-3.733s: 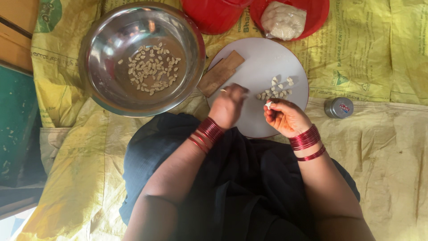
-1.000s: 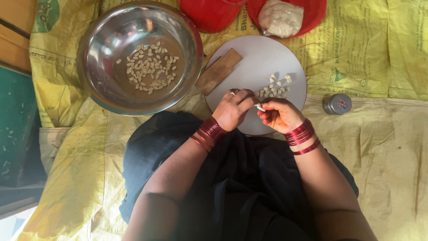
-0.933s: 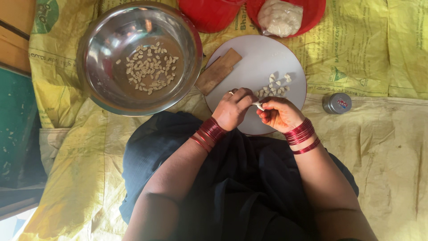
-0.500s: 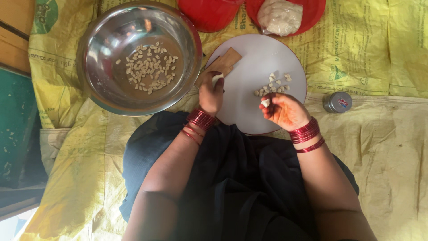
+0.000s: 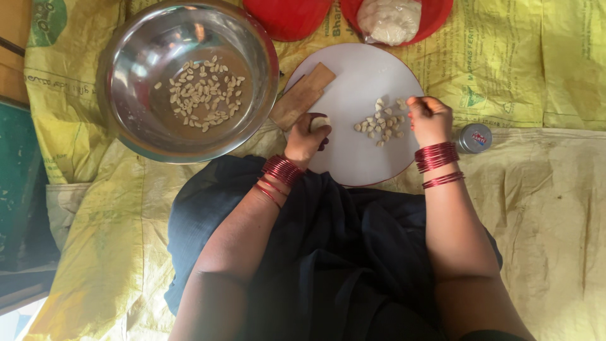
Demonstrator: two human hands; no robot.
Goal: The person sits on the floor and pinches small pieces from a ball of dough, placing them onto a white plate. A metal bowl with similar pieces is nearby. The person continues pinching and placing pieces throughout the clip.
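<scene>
Nearest to us is the dark cloth over the lap (image 5: 328, 252), with both forearms reaching out across it, each wrist ringed in red bangles (image 5: 283, 170).

Our left hand (image 5: 307, 134) is curled shut around a small pale piece (image 5: 319, 122), which shows just above the fingers at the near-left edge of the white round board (image 5: 360, 69). Whether that piece is peeled or whole we cannot tell. Our right hand (image 5: 429, 119) is loosely closed over the right end of a little heap of pale cloves or kernels (image 5: 380, 122) on the board; something dark seems pinched in its fingertips, but it is too small to make out.

We judge these pieces light, hard and smooth, likely to skid on the board and to roll if nudged. They are best taken 1 at a time, pinched across the narrow sides between thumb and forefinger.

A flat wooden strip (image 5: 303, 95) lies at a slant over the board's left rim. Just right of the right wrist stands a small round tin (image 5: 473, 137). Left of the board, the steel bowl (image 5: 126, 76) holds many more pale pieces. Farthest off, 2 red dishes (image 5: 287, 16) are cut by the top edge, 1 bearing a whitish lump (image 5: 388, 20) of a kind we cannot tell. Yellow sacking (image 5: 536, 189) lies under everything.
</scene>
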